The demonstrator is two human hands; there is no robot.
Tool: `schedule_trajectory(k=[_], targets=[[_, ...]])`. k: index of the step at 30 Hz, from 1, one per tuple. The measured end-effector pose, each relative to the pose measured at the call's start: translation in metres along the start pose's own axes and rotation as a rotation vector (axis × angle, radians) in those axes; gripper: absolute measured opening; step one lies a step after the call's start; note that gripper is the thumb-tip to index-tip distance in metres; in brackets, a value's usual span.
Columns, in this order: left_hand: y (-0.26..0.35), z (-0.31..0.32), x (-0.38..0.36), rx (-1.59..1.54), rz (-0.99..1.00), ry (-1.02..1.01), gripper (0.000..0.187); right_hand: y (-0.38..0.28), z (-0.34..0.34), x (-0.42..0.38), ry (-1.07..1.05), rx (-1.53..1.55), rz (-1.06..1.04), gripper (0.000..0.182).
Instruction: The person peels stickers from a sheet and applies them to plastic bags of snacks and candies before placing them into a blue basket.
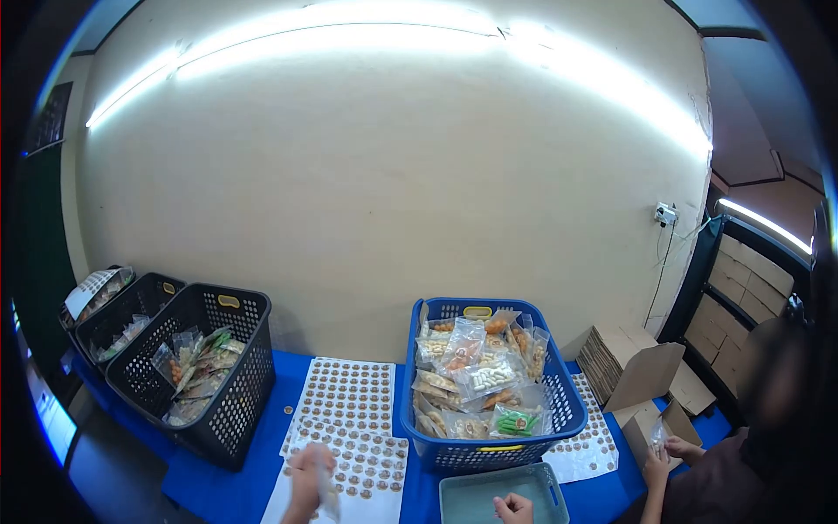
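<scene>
My left hand (307, 480) is closed round a clear plastic packet (328, 491), blurred a little, above the sheets of round stickers (371, 463). What is inside the packet cannot be made out. My right hand (515, 509) is over the grey-green tray (460, 495) at the bottom edge, its fingers curled in; anything between them is hidden. Behind the tray, a blue basket (496, 447) is heaped with clear snack packets (494, 375), among them white, orange and green ones.
Black baskets (231, 419) with more packets stand at the left on the blue tablecloth (196, 480). Another sticker sheet (583, 458) lies right of the blue basket. Flattened cardboard boxes (602, 358) are stacked near the wall. At the right, a co-worker's hands (668, 458) hold a packet by an open carton (642, 428).
</scene>
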State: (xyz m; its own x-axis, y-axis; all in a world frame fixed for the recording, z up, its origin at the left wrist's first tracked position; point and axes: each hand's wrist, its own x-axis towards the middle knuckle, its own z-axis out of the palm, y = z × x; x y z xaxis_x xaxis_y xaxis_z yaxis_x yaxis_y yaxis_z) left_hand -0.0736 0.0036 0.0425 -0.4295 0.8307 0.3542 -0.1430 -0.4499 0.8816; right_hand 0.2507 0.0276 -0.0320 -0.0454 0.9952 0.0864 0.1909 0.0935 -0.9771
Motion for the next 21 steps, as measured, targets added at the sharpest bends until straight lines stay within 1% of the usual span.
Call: schedule_trajectory(k=[1, 2, 3, 4, 5, 6, 7, 9, 10, 11, 12, 13, 14, 15, 16, 17, 20, 21], targets=[[-0.016, 0.014, -0.009, -0.047, -0.029, -0.06, 0.029, 0.002, -0.002, -0.001, -0.012, 0.052, 0.018, 0.01], [-0.034, 0.026, -0.018, -0.094, -0.058, -0.122, 0.027, -0.004, 0.005, -0.006, -0.078, 0.165, -0.039, 0.012], [-0.053, 0.036, -0.028, -0.219, -0.11, -0.211, 0.023, -0.01, 0.017, -0.011, -0.142, 0.279, -0.097, 0.024], [-0.067, 0.046, -0.038, -0.342, -0.162, -0.303, 0.019, 0.002, 0.028, -0.014, -0.259, 0.361, -0.06, 0.034], [-0.073, 0.061, -0.05, -0.357, -0.278, -0.353, 0.025, 0.014, 0.039, -0.017, -0.376, 0.442, -0.023, 0.045], [-0.074, 0.076, -0.061, -0.371, -0.396, -0.403, 0.034, 0.004, 0.049, -0.027, -0.458, 0.522, -0.01, 0.043], [-0.071, 0.09, -0.068, -0.454, -0.433, -0.388, 0.033, -0.005, 0.055, -0.035, -0.542, 0.602, 0.002, 0.041], [-0.063, 0.109, -0.075, -0.618, -0.506, -0.351, 0.032, 0.027, 0.064, -0.039, -0.59, 0.63, 0.09, 0.037], [-0.057, 0.112, -0.074, -0.604, -0.457, -0.38, 0.032, 0.032, 0.065, -0.04, -0.616, 0.644, 0.135, 0.035], [-0.052, 0.114, -0.071, -0.59, -0.407, -0.407, 0.031, 0.035, 0.057, -0.038, -0.636, 0.693, 0.202, 0.029], [-0.046, 0.114, -0.069, -0.575, -0.357, -0.432, 0.031, 0.031, 0.049, -0.034, -0.583, 0.68, 0.172, 0.028], [-0.041, 0.106, -0.068, -0.089, -0.328, -0.427, 0.034, 0.027, 0.041, -0.031, -0.53, 0.667, 0.145, 0.027], [-0.053, 0.1, -0.07, -0.048, -0.354, -0.413, 0.038, 0.02, 0.033, -0.026, -0.477, 0.655, 0.117, 0.026], [-0.077, 0.094, -0.072, -0.006, -0.381, -0.398, 0.042, -0.011, 0.021, -0.026, -0.368, 0.642, 0.17, 0.019], [-0.072, 0.097, -0.07, 0.035, -0.408, -0.382, 0.046, -0.015, 0.014, -0.021, -0.311, 0.754, 0.196, 0.018], [-0.063, 0.103, -0.073, -0.273, -0.574, -0.321, 0.051, -0.014, 0.01, -0.017, -0.253, 0.864, 0.223, 0.019], [-0.075, 0.094, -0.092, 0.062, -0.393, -0.498, 0.047, 0.009, 0.012, -0.009, -0.066, 0.554, 0.086, 0.021], [-0.066, 0.106, -0.1, 0.079, -0.327, -0.366, 0.041, 0.006, 0.018, -0.011, -0.101, 0.49, 0.089, 0.021]])
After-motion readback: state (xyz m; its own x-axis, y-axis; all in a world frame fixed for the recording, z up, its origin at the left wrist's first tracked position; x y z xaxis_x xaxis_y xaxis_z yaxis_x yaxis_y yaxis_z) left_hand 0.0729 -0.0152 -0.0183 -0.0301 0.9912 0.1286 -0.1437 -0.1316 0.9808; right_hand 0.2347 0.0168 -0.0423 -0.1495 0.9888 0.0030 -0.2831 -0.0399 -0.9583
